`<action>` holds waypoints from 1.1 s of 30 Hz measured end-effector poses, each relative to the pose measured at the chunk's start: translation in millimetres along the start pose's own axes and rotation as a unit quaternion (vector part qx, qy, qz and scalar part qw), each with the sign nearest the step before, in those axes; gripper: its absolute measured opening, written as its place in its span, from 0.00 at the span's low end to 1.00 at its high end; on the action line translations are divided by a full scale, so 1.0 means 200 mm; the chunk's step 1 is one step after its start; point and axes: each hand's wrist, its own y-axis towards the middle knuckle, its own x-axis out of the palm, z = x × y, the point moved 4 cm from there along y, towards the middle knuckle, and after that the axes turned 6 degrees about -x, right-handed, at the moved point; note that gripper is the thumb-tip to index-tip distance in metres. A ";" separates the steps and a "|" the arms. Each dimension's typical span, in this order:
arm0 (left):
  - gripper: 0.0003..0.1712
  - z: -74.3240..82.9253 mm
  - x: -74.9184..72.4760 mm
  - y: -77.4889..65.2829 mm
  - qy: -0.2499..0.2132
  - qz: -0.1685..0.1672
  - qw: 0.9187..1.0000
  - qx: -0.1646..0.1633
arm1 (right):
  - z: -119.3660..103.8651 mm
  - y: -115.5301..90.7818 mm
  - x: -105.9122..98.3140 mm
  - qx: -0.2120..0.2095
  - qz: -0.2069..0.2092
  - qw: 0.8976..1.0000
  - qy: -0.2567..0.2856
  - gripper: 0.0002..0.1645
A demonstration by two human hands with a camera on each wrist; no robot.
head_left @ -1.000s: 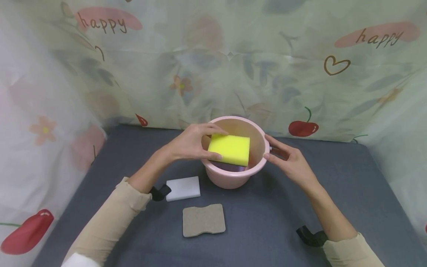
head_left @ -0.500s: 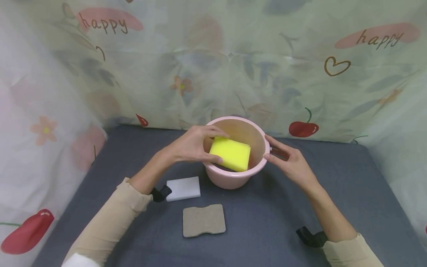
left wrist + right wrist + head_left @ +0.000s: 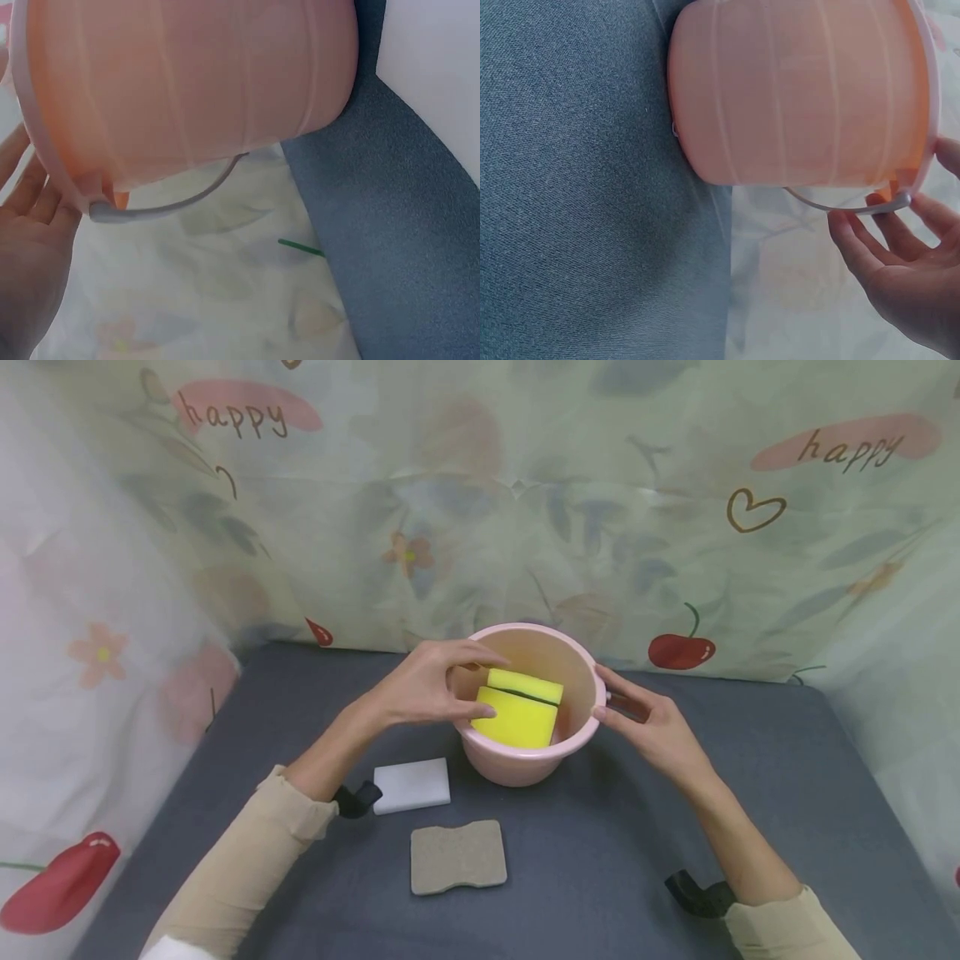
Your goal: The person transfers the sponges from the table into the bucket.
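Note:
A pink bucket (image 3: 512, 768) stands upright on the table, its grey handle (image 3: 161, 212) hanging down outside. Inside it sits a yellow sponge (image 3: 513, 718) with a dark edge. A second yellow strip (image 3: 525, 683) shows just behind, perhaps another sponge. My left hand (image 3: 420, 681) is over the left rim, thumb and fingers spread apart; the thumb tip overlaps the sponge in the head view, and no grip on it shows. On the right side, my right hand (image 3: 660, 727) holds the bucket's rim by the handle joint, thumb in front and fingers behind and below.
A white rectangular block (image 3: 412, 786) lies left of the bucket's base. Nearer the front is a flat grey-brown pad (image 3: 458, 857) with notched sides. The dark table (image 3: 600, 877) meets a patterned curtain (image 3: 517, 543) behind and at the sides.
The yellow sponge has sunk deeper into the bucket and tipped, out of my left hand's grip; a yellow strip now shows behind it. My right hand stays on the rim.

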 end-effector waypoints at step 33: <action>0.34 -0.15 -0.16 -0.33 -0.021 0.103 0.994 -0.023 | 0.00 0.00 0.00 -0.007 0.001 1.000 0.000 0.39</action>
